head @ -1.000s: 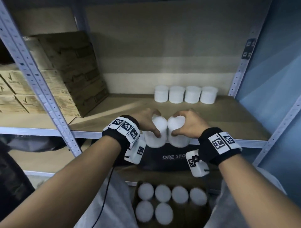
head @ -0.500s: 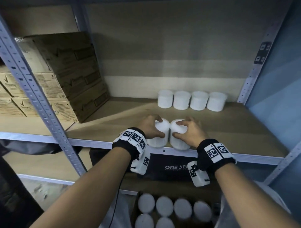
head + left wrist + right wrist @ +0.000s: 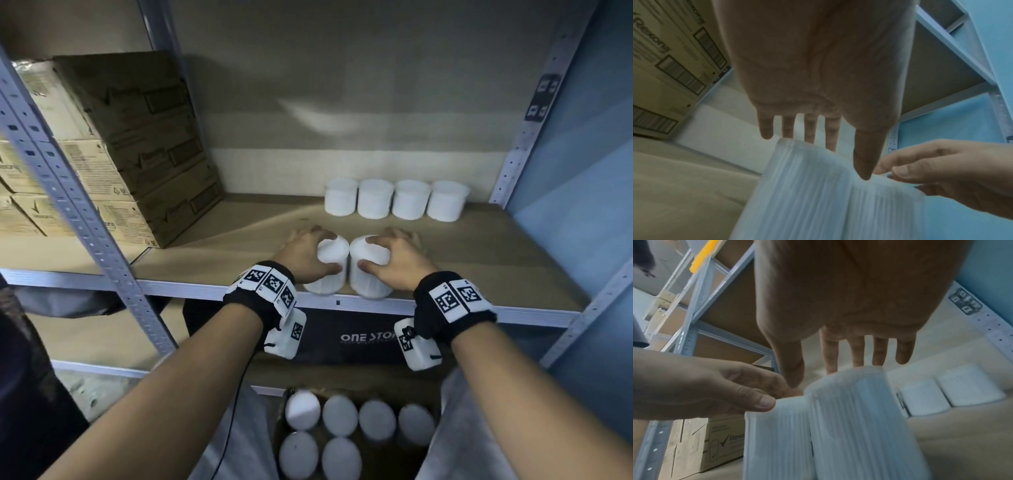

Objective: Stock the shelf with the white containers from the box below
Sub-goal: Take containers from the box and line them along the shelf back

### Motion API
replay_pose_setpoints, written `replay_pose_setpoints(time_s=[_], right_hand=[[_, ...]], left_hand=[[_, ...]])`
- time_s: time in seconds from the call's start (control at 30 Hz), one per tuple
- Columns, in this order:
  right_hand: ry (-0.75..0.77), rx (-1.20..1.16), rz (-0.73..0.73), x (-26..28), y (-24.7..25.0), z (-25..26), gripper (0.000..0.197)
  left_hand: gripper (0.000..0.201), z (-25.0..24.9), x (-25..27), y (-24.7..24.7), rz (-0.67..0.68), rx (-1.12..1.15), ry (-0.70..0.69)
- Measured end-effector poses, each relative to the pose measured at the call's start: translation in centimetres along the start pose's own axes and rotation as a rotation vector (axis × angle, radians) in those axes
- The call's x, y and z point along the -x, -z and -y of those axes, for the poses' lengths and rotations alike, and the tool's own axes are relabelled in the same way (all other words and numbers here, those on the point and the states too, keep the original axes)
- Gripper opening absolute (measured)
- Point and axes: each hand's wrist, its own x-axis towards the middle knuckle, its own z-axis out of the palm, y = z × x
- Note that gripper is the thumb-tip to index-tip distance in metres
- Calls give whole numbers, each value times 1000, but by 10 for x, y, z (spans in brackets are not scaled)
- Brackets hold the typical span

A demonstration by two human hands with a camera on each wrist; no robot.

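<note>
Two white ribbed containers stand side by side at the front edge of the shelf board [image 3: 479,260]. My left hand [image 3: 330,253] grips the left container [image 3: 325,282] from above, thumb on its near side. My right hand [image 3: 368,253] grips the right container [image 3: 370,286] the same way. The left wrist view shows my thumb [image 3: 863,162] on the left container [image 3: 818,194]. The right wrist view shows my fingers [image 3: 857,353] over the right container [image 3: 855,426]. Both are blurred. I cannot tell whether they rest on the board. The box [image 3: 435,404] below holds several more.
A row of several white containers [image 3: 394,200] lines the back of the shelf, right of centre. Stacked cardboard cartons [image 3: 137,154] fill the left side. Metal uprights [image 3: 78,219] frame the bay, with a blue wall [image 3: 582,205] on the right.
Both hands have carried their containers up from in front of the shelf edge and a little inward onto the board. The two containers stay pressed together.
</note>
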Motion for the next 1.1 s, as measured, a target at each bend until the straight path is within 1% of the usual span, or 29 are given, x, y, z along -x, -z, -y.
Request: replay_pose_setpoints(time_s=[0.13,0.27,0.43,0.57,0.73,0.9,1.1], right_hand=[[31,15,-22,9,8,1,40],[57,48,24,11,5,2,40],[83,61,-23,5,0,1,35],[100,58,-27,-6,-5,4,34],[96,27,-18,-29,-11,10,35],[132,58,-1,-57,-18,22,36],[179,86,-11,-93,-27,37,36]], left_hand=[[45,-3,6,4,-50,-11,-35],[37,-7,15,6,-27,-62,-45],[33,-5,15,4,-58,-69,-61],[32,1,5,8,-38,-63,-37],[32,16,-10,10,-58,-61,-4],[33,32,-27,14,-95,-54,-4],[34,56,-52,26,-98,-59,22]])
